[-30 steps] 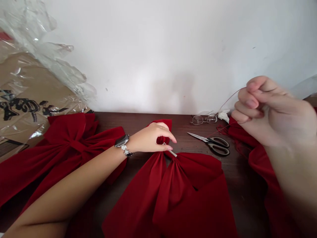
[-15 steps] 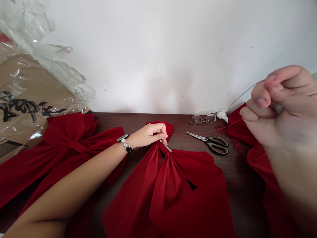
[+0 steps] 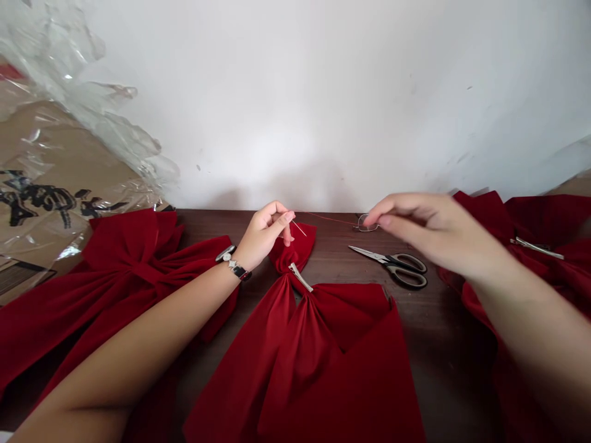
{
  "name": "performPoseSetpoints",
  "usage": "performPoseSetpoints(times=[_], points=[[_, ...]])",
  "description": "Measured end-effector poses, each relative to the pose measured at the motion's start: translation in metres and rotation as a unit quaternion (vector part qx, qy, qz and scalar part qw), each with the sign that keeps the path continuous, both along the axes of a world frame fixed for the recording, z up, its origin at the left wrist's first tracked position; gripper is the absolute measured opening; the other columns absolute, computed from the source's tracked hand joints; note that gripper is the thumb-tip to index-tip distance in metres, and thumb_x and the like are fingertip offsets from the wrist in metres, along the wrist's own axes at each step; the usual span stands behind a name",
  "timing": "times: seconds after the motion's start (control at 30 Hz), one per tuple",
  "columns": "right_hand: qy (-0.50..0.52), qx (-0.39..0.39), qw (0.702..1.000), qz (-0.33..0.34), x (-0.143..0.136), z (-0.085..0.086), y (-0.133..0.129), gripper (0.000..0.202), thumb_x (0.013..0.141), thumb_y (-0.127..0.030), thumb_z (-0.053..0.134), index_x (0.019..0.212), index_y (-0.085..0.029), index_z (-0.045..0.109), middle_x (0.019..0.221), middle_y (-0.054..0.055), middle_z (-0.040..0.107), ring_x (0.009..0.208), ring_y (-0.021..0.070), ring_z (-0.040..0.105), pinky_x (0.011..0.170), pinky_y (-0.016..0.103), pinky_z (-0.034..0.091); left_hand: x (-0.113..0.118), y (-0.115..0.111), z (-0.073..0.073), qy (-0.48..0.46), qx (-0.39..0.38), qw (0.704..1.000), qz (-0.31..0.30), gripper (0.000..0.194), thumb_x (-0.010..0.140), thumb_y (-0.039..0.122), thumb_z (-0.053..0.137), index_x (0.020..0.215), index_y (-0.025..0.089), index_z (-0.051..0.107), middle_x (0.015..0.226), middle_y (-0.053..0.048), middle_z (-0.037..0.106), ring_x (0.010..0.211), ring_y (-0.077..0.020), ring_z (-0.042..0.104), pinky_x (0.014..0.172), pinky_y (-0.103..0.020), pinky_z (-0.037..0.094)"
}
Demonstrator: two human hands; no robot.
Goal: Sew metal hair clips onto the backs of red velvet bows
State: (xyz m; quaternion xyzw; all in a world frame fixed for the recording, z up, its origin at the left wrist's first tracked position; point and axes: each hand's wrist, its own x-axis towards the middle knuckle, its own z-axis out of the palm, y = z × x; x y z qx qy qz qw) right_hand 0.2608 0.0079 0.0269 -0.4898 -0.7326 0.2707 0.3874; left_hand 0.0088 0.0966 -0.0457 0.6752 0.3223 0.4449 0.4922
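My left hand [image 3: 272, 231] pinches a thin needle [image 3: 299, 228] above the top of a gathered red cloth [image 3: 341, 375]. A silver clip [image 3: 301, 278] grips the cloth's gathers just below that hand. Red thread [image 3: 330, 218] runs from near my left fingertips toward my right hand [image 3: 410, 224], whose thumb and fingers are brought together in front of the glasses. Whether the thread lies between my right fingers is too small to make out. Scissors [image 3: 392, 266] with black handles lie on the table, right of the clip.
A large red bow [image 3: 138, 264] lies at the left on the dark table [image 3: 332, 249]. Glasses [image 3: 367, 223] rest near the wall. More red cloth [image 3: 547, 215] with a second clip [image 3: 538, 247] is at the right. A plastic-wrapped cardboard box [image 3: 50, 141] stands at the left.
My right hand has come down and left from the upper right. My left hand has lifted off the clip, and the needle now shows in it. The cloth has shifted slightly left.
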Motion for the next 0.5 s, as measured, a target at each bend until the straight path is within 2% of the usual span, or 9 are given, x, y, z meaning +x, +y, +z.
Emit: performPoseSetpoints(times=[0.07, 0.13, 0.23, 0.3, 0.4, 0.5], points=[[-0.054, -0.04, 0.997, 0.044, -0.016, -0.019, 0.003, 0.015, 0.086, -0.027, 0.057, 0.083, -0.019, 0.069, 0.079, 0.002, 0.067, 0.069, 0.014, 0.057, 0.061, 0.025, 0.042, 0.0, 0.002, 0.0, -0.018, -0.008, 1.0, 0.013, 0.022, 0.088, 0.036, 0.059, 0.08, 0.017, 0.052, 0.056, 0.006, 0.057, 0.047, -0.007, 0.052, 0.059, -0.022, 0.05], [-0.114, -0.068, 0.988, 0.075, -0.036, -0.042, 0.003, 0.015, 0.085, -0.029, 0.058, 0.08, -0.02, 0.07, 0.068, -0.001, 0.064, 0.059, 0.0119, 0.053, 0.056, 0.024, 0.037, 0.001, 0.002, -0.001, -0.023, -0.01, 1.0, 0.016, 0.023, 0.087, 0.036, 0.06, 0.079, 0.016, 0.053, 0.065, 0.003, 0.063, 0.048, -0.0062, 0.053, 0.054, -0.02, 0.047], [-0.15, -0.059, 0.985, 0.07, -0.064, -0.075, 0.001, 0.016, 0.083, -0.035, 0.064, 0.085, -0.021, 0.072, 0.08, 0.0, 0.069, 0.069, 0.0127, 0.058, 0.063, 0.024, 0.039, 0.005, 0.0, -0.002, -0.021, -0.011, 1.0, 0.007, 0.024, 0.087, 0.036, 0.06, 0.079, 0.015, 0.053, 0.074, -0.001, 0.068, 0.049, -0.006, 0.053, 0.054, -0.02, 0.046], [-0.157, -0.049, 0.985, 0.06, -0.076, -0.09, 0.0, 0.019, 0.083, -0.037, 0.066, 0.086, -0.02, 0.072, 0.083, 0.001, 0.07, 0.071, 0.0132, 0.059, 0.064, 0.023, 0.039, 0.007, -0.004, -0.002, -0.012, -0.018, 1.0, -0.006, 0.024, 0.087, 0.037, 0.061, 0.08, 0.015, 0.054, 0.076, -0.003, 0.07, 0.051, -0.0075, 0.057, 0.055, -0.021, 0.048], [-0.17, -0.048, 0.983, 0.056, -0.082, -0.101, 0.002, 0.017, 0.083, -0.034, 0.064, 0.083, -0.019, 0.071, 0.074, 0.0, 0.067, 0.063, 0.0114, 0.056, 0.058, 0.022, 0.036, 0.008, -0.008, 0.001, -0.005, -0.036, 0.999, -0.03, 0.024, 0.085, 0.037, 0.063, 0.082, 0.014, 0.056, 0.08, -0.006, 0.073, 0.056, -0.0102, 0.062, 0.058, -0.023, 0.052], [-0.193, -0.033, 0.979, 0.052, -0.077, -0.098, 0.005, 0.014, 0.085, -0.028, 0.06, 0.077, -0.019, 0.069, 0.066, -0.002, 0.063, 0.057, 0.0096, 0.052, 0.054, 0.02, 0.034, 0.007, -0.012, 0.011, -0.021, -0.049, 0.998, -0.033, 0.023, 0.085, 0.037, 0.063, 0.082, 0.015, 0.057, 0.089, -0.007, 0.074, 0.063, -0.0113, 0.066, 0.063, -0.024, 0.055]])
